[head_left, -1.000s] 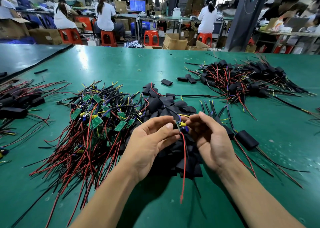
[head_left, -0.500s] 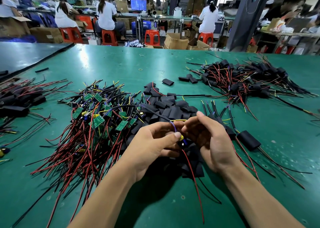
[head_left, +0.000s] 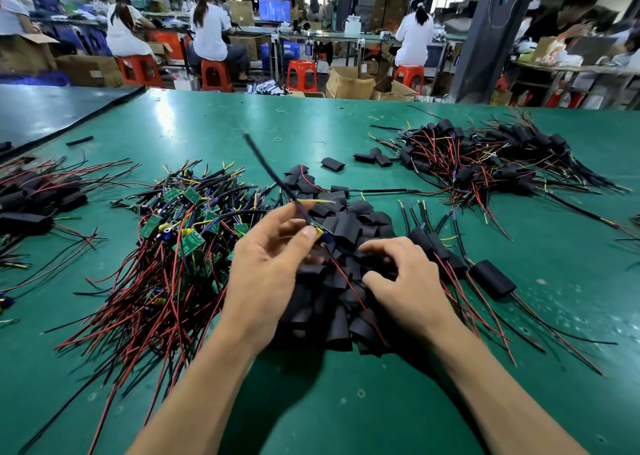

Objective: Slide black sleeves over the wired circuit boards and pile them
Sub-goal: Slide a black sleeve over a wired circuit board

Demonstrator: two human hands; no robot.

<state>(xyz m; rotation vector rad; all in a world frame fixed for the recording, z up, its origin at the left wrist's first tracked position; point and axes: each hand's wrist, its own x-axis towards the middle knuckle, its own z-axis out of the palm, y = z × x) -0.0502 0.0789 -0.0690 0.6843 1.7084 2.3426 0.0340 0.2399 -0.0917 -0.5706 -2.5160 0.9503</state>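
L to R. Bare-board pile (head_left: 180,243) sits at 9 o'clock of our hands. Left hand (head_left: 270,267) pinches one wired board (head_left: 320,234), thumb on top. Its long axis runs 11-to-5: black lead (head_left: 266,167) up, red lead (head_left: 349,288) down over the sleeve heap (head_left: 332,316). Right hand (head_left: 405,281) is nearer the sleeves, fingers bent, tips on heap at 4 o'clock of board; can't tell if one's gripped. Sleeved pile (head_left: 485,163) at 1 o'clock. No legible txt.

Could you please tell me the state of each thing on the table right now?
left hand: pinches the held board.
held board: unsleeved, off the table.
right hand: rests on the loose sleeves, grip unclear.
loose sleeves: empty, heaped.
bare boards: unsleeved, heaped.
sleeved boards: covered, piled.
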